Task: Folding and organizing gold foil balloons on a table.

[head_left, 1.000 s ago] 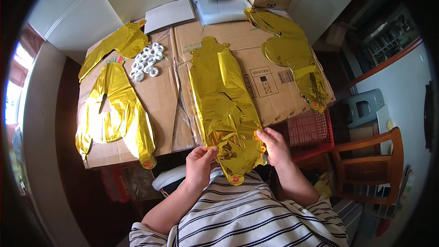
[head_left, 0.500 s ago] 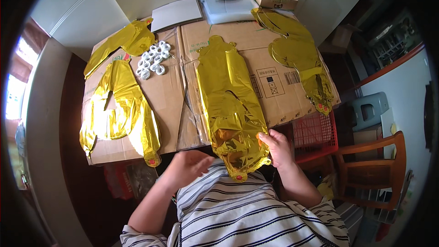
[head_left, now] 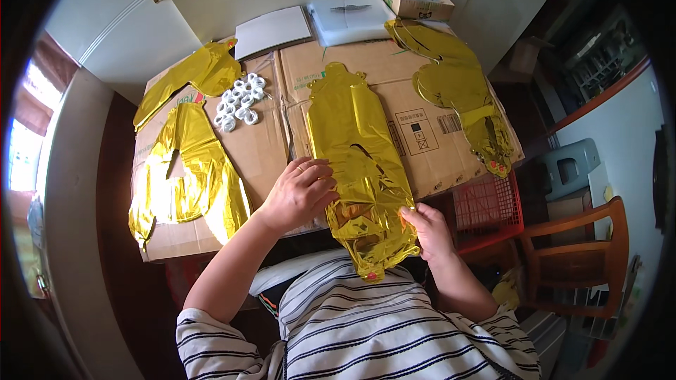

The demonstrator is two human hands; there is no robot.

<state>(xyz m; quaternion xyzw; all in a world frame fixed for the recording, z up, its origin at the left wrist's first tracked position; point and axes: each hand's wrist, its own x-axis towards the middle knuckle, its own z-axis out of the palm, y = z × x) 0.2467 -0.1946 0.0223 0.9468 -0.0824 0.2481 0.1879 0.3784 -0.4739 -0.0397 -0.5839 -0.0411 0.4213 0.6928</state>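
A flat gold foil balloon (head_left: 355, 162) lies lengthwise on the cardboard (head_left: 271, 148) in the middle, its near end hanging over the near edge. That near end is crumpled and is pinched at its right edge by the right hand (head_left: 427, 229), fingers closed on the foil. The left hand (head_left: 299, 193) is laid open and flat on the balloon's left edge, pressing it down. The far part already looks smoothed; the near part is judged not yet flattened. Two more gold balloons (head_left: 190, 169) lie to the left, another (head_left: 458, 91) to the far right, white rings (head_left: 239, 102) between. A red crate (head_left: 489, 207) and a wooden chair (head_left: 577, 253) stand close on the right. Nothing is seen blocking the hands.
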